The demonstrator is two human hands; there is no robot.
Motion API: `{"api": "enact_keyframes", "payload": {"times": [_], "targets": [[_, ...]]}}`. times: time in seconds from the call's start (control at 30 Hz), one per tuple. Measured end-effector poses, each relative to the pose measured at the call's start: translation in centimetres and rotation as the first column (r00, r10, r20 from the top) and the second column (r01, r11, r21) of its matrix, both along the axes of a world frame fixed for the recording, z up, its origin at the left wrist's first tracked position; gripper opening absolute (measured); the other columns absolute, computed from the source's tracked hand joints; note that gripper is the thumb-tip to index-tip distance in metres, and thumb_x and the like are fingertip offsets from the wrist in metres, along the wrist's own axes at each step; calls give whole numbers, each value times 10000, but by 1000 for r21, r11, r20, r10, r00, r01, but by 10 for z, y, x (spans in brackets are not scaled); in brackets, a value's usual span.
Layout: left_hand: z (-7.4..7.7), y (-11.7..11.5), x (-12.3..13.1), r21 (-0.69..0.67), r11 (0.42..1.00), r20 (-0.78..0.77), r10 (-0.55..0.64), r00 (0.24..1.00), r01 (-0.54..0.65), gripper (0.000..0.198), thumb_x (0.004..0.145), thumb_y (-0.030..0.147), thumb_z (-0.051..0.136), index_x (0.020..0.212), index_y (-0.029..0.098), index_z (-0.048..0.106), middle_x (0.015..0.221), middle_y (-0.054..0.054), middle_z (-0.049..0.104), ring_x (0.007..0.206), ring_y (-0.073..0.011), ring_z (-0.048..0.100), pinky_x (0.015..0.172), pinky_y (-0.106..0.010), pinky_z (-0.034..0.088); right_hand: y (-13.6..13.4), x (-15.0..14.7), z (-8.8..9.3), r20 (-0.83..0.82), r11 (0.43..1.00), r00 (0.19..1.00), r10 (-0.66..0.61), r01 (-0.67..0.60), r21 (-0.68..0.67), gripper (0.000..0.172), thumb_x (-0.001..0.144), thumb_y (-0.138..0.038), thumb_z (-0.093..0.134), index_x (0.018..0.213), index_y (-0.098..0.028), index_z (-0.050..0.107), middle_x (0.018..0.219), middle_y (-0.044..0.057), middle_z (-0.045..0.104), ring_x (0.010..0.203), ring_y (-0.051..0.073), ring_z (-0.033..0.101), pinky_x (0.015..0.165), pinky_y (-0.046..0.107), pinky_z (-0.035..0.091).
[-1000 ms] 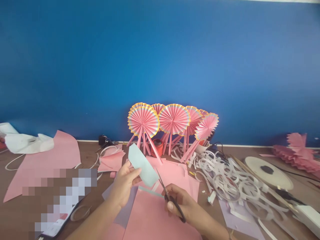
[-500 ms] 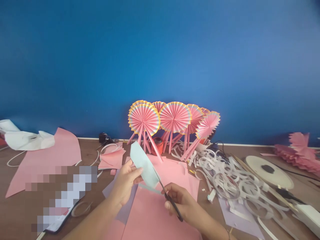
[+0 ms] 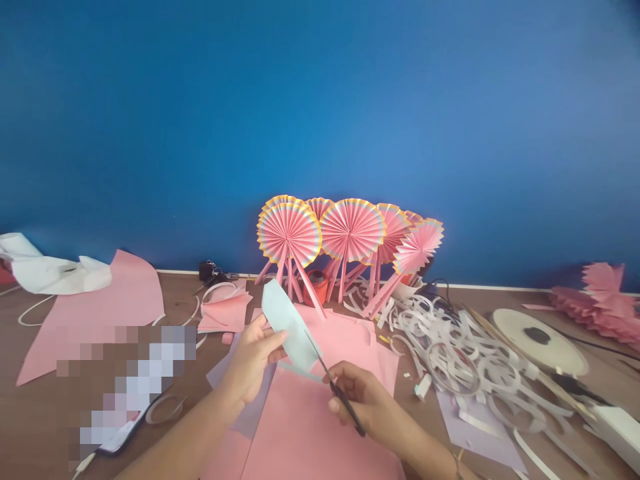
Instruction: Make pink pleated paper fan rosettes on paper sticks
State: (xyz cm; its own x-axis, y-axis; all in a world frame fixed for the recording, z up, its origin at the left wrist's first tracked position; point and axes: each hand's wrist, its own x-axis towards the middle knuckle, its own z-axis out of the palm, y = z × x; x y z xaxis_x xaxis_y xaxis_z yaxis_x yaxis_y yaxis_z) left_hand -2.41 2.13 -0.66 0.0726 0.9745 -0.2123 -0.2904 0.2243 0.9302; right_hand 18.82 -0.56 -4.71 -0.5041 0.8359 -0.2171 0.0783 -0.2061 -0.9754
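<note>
My left hand [image 3: 257, 353] pinches the left edge of a pale blue piece of paper [image 3: 290, 327], holding it tilted above the pink sheets. In my right hand [image 3: 357, 397] is a pair of scissors [image 3: 345, 403] with dark handles, the fingers closed round them. Their blades point up and left and lie against the right part of the blue paper. Below both hands is a large pink paper sheet [image 3: 320, 427], and a narrow light blue strip lies near its upper edge. Behind the paper stand several pink pleated paper fans [image 3: 352, 230] with yellow edges.
A heap of curled white paper strips [image 3: 450, 340] lies to the right, near a round cream-coloured object [image 3: 540, 340]. A blurred-out phone [image 3: 130, 420] and a large pink sheet [image 3: 100, 320] are on the left. A red container [image 3: 316, 287] stands behind, before the blue wall [image 3: 320, 100].
The view has shifted slightly, so the fans sit a little higher. The scissor blades reach further over the blue paper. Both hands keep their grip.
</note>
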Motion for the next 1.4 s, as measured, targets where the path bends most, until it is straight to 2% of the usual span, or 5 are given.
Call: {"api": "enact_keyframes", "payload": {"times": [0.23,0.67,1.0,1.4], "targets": [[1,0,1,2,1000,12,7,1000,-7,503,701,293,711,1159,158,553,912,-96,740,859,-261,694,720,-348,532,0,-1,2,-17,1000,1000,-8,8,-11,439,677,-483,748,905,-186,519,547,-93,443,486,71,422,455,200,303],[-2,0,-1,8,1000,-10,7,1000,-7,453,727,268,682,1139,152,532,862,-81,728,811,-250,695,726,-352,527,0,0,-4,-12,997,998,-63,63,-46,374,641,-362,790,868,-180,556,515,-106,449,456,63,443,430,189,309],[-3,0,-1,15,1000,-2,-15,1000,15,476,752,262,666,1190,150,516,873,-80,726,813,-238,692,732,-351,524,-1,-3,3,30,995,996,-86,88,-48,392,609,-371,805,837,-180,549,484,-115,442,421,58,431,409,189,306],[-3,-1,-1,2,1000,5,-9,1000,9,461,745,259,668,1168,148,521,891,-85,724,830,-240,689,737,-352,523,0,-3,1,62,995,993,-96,98,-33,394,603,-374,805,839,-178,559,484,-121,426,395,59,443,410,194,350]]}}
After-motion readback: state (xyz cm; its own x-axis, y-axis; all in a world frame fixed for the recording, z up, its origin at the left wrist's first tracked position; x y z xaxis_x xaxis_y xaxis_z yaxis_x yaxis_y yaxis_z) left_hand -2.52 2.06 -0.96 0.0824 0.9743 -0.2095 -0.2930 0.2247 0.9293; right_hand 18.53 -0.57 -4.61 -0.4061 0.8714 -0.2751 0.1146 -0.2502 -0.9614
